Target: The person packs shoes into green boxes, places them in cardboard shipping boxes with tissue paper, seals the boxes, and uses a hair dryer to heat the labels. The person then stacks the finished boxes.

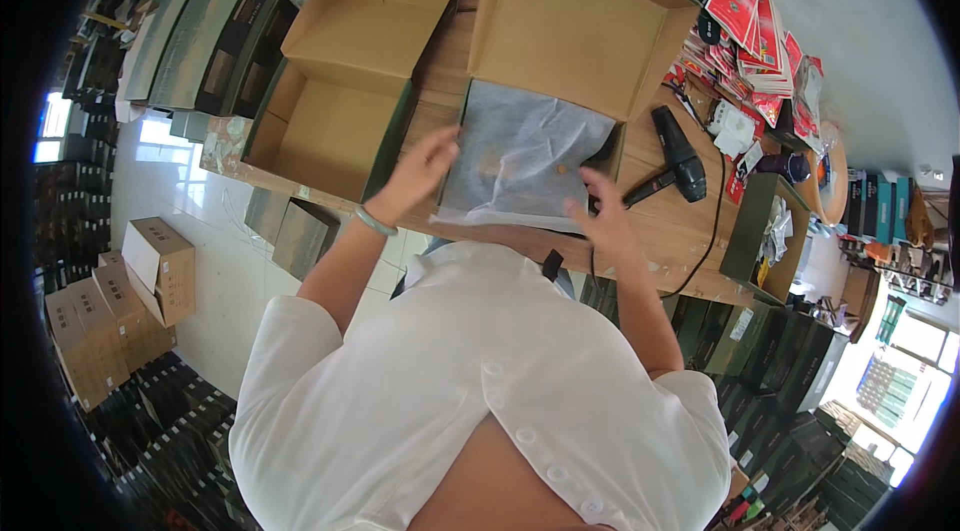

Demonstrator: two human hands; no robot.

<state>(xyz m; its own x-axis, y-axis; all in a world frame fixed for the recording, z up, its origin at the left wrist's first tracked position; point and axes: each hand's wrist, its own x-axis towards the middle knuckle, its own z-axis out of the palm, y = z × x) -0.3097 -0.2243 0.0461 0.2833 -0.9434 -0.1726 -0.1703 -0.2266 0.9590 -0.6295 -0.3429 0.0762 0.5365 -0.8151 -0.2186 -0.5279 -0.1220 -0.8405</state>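
Two open brown cartons (340, 81) on table — red packets (750, 21) behind

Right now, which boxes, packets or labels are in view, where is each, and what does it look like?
Open cardboard box: on the wooden table, by both hands, brown inside, white tissue lining.
Second open box: to its left, empty, brown inside, dark green outside.
Red packets: flat, piled along the table's far and right side.
Brown cartons: closed, stacked on the floor, left.
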